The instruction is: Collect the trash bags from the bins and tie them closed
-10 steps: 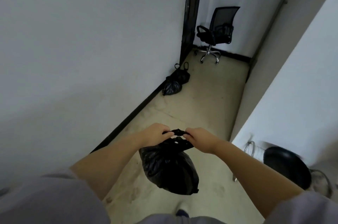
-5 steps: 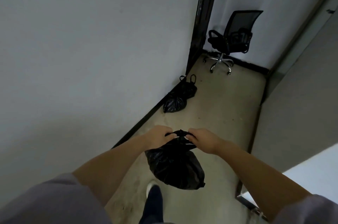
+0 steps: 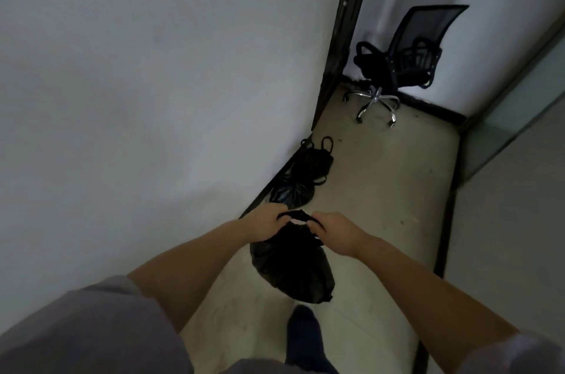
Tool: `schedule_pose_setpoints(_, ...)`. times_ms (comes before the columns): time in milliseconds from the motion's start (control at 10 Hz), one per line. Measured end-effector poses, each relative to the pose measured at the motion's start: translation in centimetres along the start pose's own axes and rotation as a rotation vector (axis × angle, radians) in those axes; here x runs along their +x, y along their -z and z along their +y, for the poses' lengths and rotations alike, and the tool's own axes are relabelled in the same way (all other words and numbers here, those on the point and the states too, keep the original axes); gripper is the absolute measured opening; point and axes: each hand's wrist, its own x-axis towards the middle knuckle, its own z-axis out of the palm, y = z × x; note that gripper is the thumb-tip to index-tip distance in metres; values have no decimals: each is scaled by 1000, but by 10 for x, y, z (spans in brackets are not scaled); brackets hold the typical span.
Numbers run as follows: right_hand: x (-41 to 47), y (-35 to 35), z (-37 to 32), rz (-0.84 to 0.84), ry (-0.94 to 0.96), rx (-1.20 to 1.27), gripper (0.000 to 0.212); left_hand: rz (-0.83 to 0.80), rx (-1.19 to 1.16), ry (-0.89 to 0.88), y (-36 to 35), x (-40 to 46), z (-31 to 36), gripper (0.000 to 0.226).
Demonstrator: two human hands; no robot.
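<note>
Both hands are pinching the handles of the black trash bag (image 3: 290,263): left hand (image 3: 265,222) and right hand (image 3: 333,228) curled tight on the loop between them, bag hanging just above the floor (image 3: 382,190). Compared with a second ago they've walked closer to the two tied bags (image 3: 301,178) lying by the wall, just past the held bag, office chair (image 3: 400,62) well beyond. Grip's unchanged, so I'd guess the knot's basically done and this one's about to join the pile.
</note>
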Motion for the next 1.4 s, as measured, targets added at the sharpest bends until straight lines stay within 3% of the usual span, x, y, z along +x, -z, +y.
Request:
schedule_pose_setpoints(300,178,19,20,-166,90,76,18,-48,-38,297,42,135,-69,31)
schedule_pose_setpoints(400,238,0,34,-237,34,61,21,-45,88,350,59,168,-115,41)
schedule_pose_setpoints(500,293,-27,54,-307,-38,25,30,14,390,354,71,194,-169,43)
schedule_pose_setpoints(700,386,-119,125,-278,-82,-78,25,23,992,158,60,220,-277,48)
schedule_pose_setpoints(800,423,-174,154,-251,-82,-112,32,23,1316,46,51,218,-321,50)
schedule_pose_setpoints(900,459,-227,173,-230,-21,-137,31,-26,1622,22,36,224,-351,52)
schedule_pose_setpoints(1000,492,-271,191,-204,48,-151,23,-13,1745,23,36,228,-352,51)
schedule_pose_setpoints(1100,521,-306,209,-164,119,-179,23,259,1676,-172,42,227,-371,42)
schedule_pose_setpoints(1300,546,-341,239,-104,199,-230,24,385,1633,-288,46,233,-383,43)
schedule_pose_setpoints(1400,536,-336,243,-160,165,-203,22,418,1666,-308,43,226,-373,35)
